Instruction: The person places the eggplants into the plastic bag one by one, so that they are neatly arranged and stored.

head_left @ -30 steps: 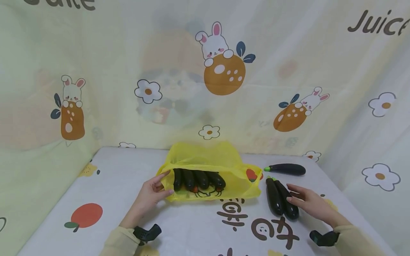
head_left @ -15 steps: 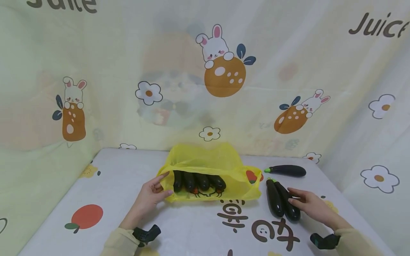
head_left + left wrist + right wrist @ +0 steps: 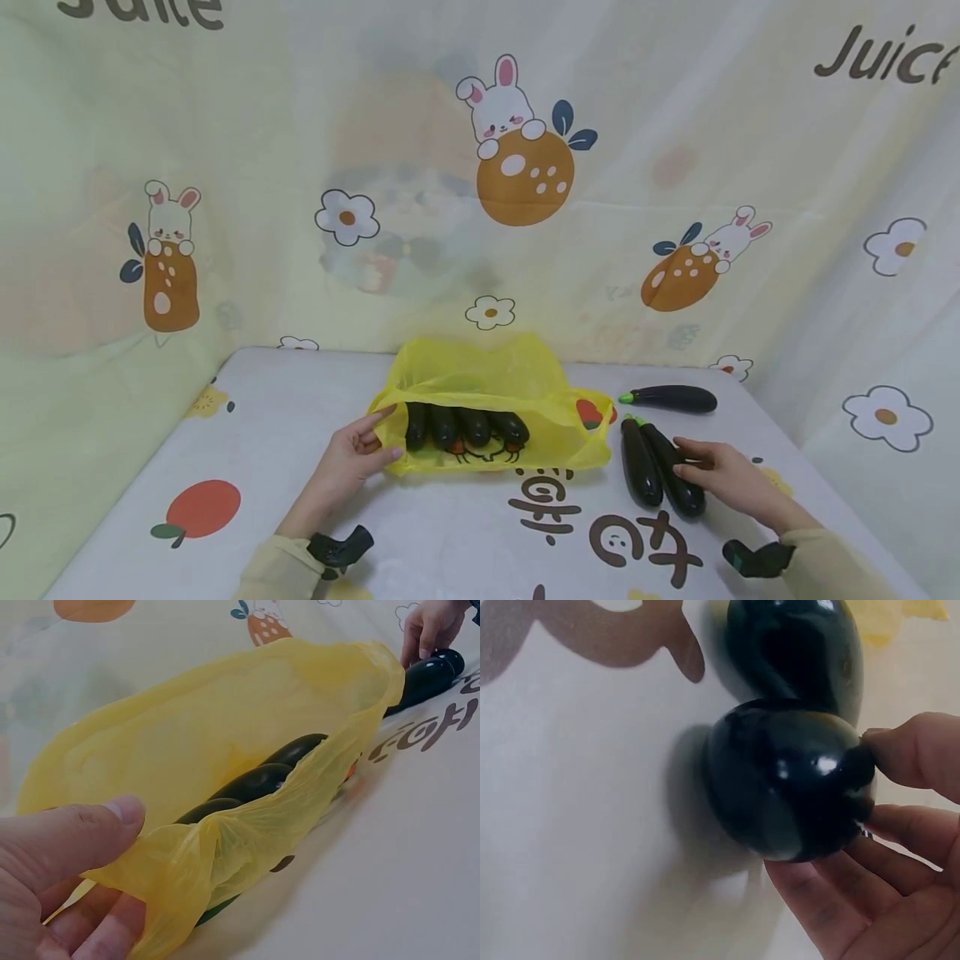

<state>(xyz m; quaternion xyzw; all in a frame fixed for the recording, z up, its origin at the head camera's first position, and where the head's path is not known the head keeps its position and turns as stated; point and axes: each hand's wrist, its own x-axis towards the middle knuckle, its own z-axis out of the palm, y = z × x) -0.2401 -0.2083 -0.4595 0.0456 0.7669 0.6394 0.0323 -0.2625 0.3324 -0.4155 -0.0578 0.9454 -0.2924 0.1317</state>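
My left hand (image 3: 354, 450) pinches the left edge of a yellow plastic bag (image 3: 480, 367), thumb on one side of the film and fingers on the other. The bag lies with its mouth open toward me, and several dark eggplants (image 3: 474, 425) lie side by side inside. To the bag's right, two eggplants lie together with their green stem ends pointing away. My right hand (image 3: 733, 479) holds the right-hand eggplant (image 3: 681, 483) by its thick end, thumb and fingers around it in the right wrist view. The other eggplant (image 3: 640, 467) lies close along its left.
One more eggplant (image 3: 675, 398) lies crosswise farther back on the right. A white printed cloth (image 3: 285, 467) covers the table. A patterned curtain (image 3: 420, 275) hangs behind and along both sides.
The thick end of the eggplant at my right hand has shifted slightly to the right, spreading a little from its neighbour. My left hand and the bag stay put.
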